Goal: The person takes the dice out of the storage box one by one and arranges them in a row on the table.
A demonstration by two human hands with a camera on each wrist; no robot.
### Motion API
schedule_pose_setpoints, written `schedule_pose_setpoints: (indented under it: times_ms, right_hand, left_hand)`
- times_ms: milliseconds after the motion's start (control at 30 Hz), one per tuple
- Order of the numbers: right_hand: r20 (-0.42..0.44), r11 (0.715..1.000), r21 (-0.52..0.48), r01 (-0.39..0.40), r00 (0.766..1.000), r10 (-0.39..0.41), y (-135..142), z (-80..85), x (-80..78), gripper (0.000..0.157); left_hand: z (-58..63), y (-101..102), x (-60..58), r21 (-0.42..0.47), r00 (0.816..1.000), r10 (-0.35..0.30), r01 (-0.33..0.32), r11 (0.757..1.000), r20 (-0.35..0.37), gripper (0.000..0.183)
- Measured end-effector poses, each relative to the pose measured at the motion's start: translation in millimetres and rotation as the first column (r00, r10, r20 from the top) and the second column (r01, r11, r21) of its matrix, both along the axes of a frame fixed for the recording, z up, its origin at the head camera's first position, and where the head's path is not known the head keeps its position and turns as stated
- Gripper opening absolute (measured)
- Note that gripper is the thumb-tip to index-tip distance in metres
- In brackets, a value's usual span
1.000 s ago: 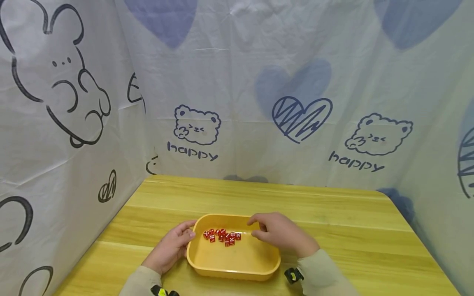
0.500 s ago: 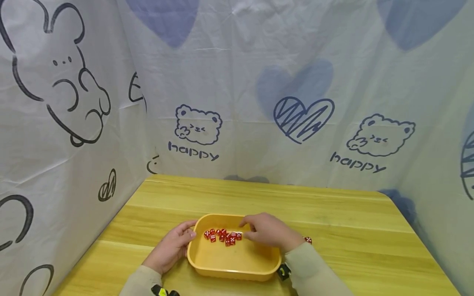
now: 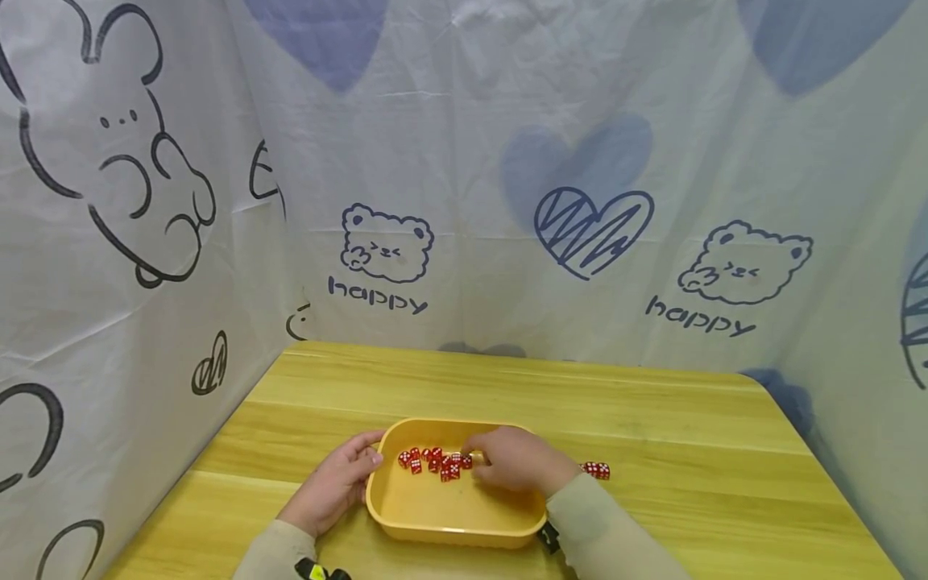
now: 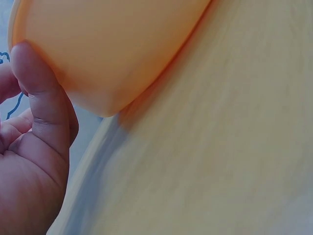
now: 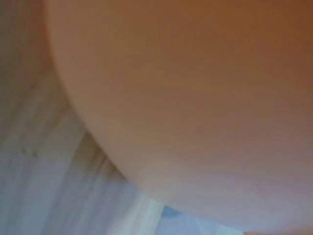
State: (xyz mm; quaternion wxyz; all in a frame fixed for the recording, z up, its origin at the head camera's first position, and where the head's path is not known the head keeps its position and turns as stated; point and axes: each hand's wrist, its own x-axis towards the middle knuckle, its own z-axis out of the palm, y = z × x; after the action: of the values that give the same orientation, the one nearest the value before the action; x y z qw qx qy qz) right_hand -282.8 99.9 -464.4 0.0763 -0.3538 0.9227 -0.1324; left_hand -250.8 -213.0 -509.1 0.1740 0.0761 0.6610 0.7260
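A yellow plastic tray (image 3: 457, 532) sits near the front of the table. My left hand (image 3: 337, 482) grips its left end. In the left wrist view the thumb (image 4: 36, 68) lies on the tray's rim (image 4: 110, 110), other fingers behind. Several red dice (image 3: 435, 465) with white pips lie clustered at the back left inside. My right hand (image 3: 515, 459) reaches in over the right side, its index finger and thumb at the rightmost die (image 3: 467, 461). Whether they pinch it is unclear. The right wrist view is filled by a blurred surface.
More red dice (image 3: 596, 470) stand in a row on the wooden table (image 3: 696, 451), right of the tray and partly behind my right forearm. A printed white cloth (image 3: 478, 306) hangs behind the table and along its sides.
My right hand has moved left and slightly down, up to the rightmost die. Its forearm has uncovered the dice row on the table. My left hand stays on the tray.
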Motion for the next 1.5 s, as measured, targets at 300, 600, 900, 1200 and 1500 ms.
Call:
schedule_pose_setpoints:
  times_ms: [300,600,900,1200,1500]
  right_hand:
    - [0.002,1.000,0.012,0.000,1.000,0.000,-1,1.5,1.6,0.013]
    - [-0.003,0.999,0.044,-0.028,1.000,0.028,-1,-2.8,3.4,0.008]
    - [-0.008,0.999,-0.029,-0.044,0.999,0.043,-1,2.4,5.0,0.009]
    - [-0.017,0.996,-0.083,-0.040,0.999,0.039,3,2.9,3.1,0.016]
    - [-0.026,0.994,-0.109,0.010,1.000,-0.013,9,11.2,7.2,0.020]
  left_hand:
    - [1.6,0,0.7,0.001,1.000,0.001,-0.001,1.000,-0.004,0.056]
    - [1.9,0,2.1,0.005,1.000,-0.001,0.001,1.000,0.005,0.056]
    - [1.4,0,2.0,0.002,1.000,0.005,-0.005,1.000,-0.003,0.056]
    - [0.3,1,1.7,-0.005,1.000,0.010,-0.010,1.000,-0.005,0.055]
    - [-1.9,0,0.7,0.003,1.000,-0.003,0.003,1.000,-0.013,0.055]
